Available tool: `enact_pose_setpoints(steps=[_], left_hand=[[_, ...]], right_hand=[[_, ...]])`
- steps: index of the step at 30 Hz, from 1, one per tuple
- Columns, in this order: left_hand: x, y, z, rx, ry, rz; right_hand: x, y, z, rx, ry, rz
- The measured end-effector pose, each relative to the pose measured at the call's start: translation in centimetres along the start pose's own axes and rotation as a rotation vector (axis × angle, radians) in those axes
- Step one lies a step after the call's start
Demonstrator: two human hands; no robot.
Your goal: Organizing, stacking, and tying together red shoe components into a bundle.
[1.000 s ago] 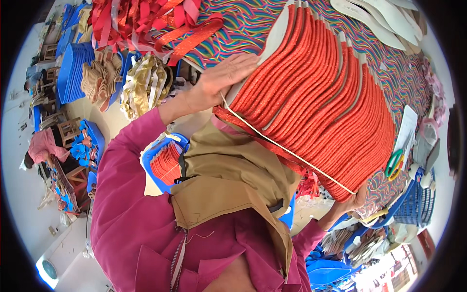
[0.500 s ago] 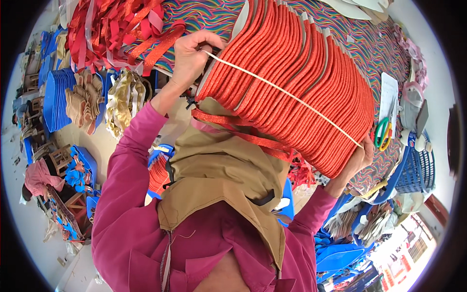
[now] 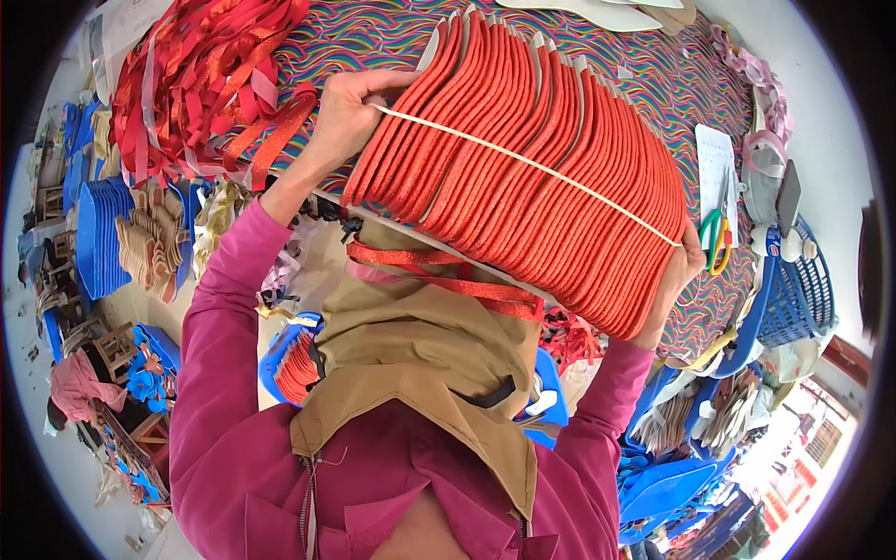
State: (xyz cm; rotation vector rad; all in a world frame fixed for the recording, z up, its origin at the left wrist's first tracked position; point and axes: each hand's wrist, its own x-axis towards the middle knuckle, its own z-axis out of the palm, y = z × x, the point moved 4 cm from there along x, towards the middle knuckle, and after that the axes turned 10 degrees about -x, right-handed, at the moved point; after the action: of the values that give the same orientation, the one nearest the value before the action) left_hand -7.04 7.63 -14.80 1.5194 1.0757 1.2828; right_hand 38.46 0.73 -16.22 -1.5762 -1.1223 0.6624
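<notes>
A long curved bundle of red glittery sole-shaped pieces [image 3: 523,177] stands packed on edge, grey backs showing between several of them. A thin cream cord or elastic band [image 3: 532,166] runs along its length. My left hand [image 3: 347,117] is closed round the bundle's left end, where the band comes to the thumb. At the right end my right hand [image 3: 681,266] grips the bundle, its fingers partly hidden behind the red pieces. Red glittery strips [image 3: 448,280] lie across my tan apron [image 3: 401,327], just below the bundle.
The table [image 3: 345,37] has a wavy multicoloured cover. A heap of red ribbons [image 3: 196,84] lies at left; scissors [image 3: 717,241] and a white sheet [image 3: 714,154] at right. A blue basket [image 3: 798,299] stands beyond. Blue bins with cut pieces [image 3: 154,364] stand to the left.
Both hands and the bundle have shifted slightly left in view, the right hand also upward. The table edge now shows below the bundle. Both hands keep their hold.
</notes>
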Motion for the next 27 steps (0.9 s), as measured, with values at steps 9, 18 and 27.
enact_pose_setpoints(steps=[9, 18, 27], left_hand=[[2.0, -0.4, -1.4, 0.042, -0.249, -0.133], [0.8, 5.4, 0.6, -0.073, -0.314, -0.393], [-1.9, 1.8, 3.2, -0.001, -0.164, -0.247]], right_hand=[[1.9, 1.0, -0.6, -0.138, -0.225, 0.027], [1.0, -3.8, -0.4, 0.228, -0.282, 0.226], [-0.7, -4.9, 0.5, -0.216, -0.379, 0.333]])
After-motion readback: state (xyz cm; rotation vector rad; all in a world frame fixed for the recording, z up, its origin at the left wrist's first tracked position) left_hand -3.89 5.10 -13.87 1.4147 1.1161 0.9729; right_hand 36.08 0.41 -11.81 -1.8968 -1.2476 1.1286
